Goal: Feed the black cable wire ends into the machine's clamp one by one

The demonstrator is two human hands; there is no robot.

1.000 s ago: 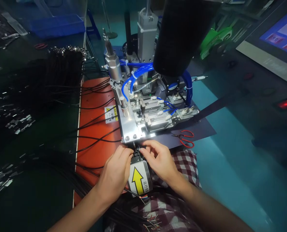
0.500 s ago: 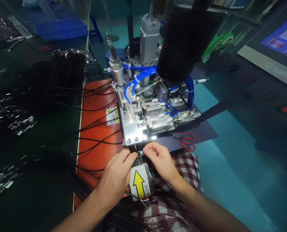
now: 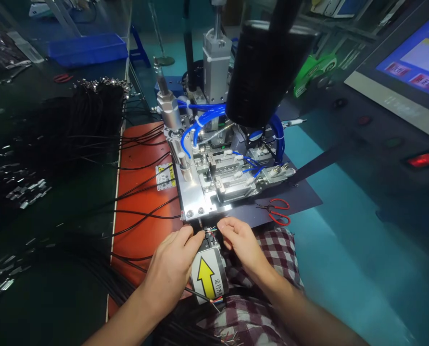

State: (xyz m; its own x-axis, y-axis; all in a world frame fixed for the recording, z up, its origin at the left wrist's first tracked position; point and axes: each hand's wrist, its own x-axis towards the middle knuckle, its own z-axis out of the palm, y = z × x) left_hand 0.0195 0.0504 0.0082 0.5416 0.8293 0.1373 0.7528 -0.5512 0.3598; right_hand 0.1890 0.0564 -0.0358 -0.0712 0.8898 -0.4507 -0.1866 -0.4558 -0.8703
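Observation:
My left hand [image 3: 174, 262] is closed at the left of a small black fixture [image 3: 206, 242] at the machine's front; what its thumb and fingers hold is hidden. Thin coloured wires [image 3: 211, 230] lie across the fixture, pointing to the right. Just beyond their ends is my right hand [image 3: 240, 242], thumb and forefinger pinched together; anything between them is too small to make out. Below the fixture sits a rounded white cover with a yellow arrow [image 3: 206, 278]. The metal machine [image 3: 196, 192] with blue air hoses [image 3: 209, 115] stands right behind both hands.
Black cables [image 3: 145, 214] run across the orange board [image 3: 135, 192] at left, toward a large cable bundle [image 3: 99, 105]. Red-handled snips [image 3: 277, 211] lie on the dark plate at right. A black cylinder [image 3: 268, 77] hangs above the machine. A control screen [image 3: 412, 72] stands far right.
My right fingertips have moved slightly right, off the wire ends, so more of the coloured wires shows. My left hand keeps its place at the fixture. The whole view has shifted a little.

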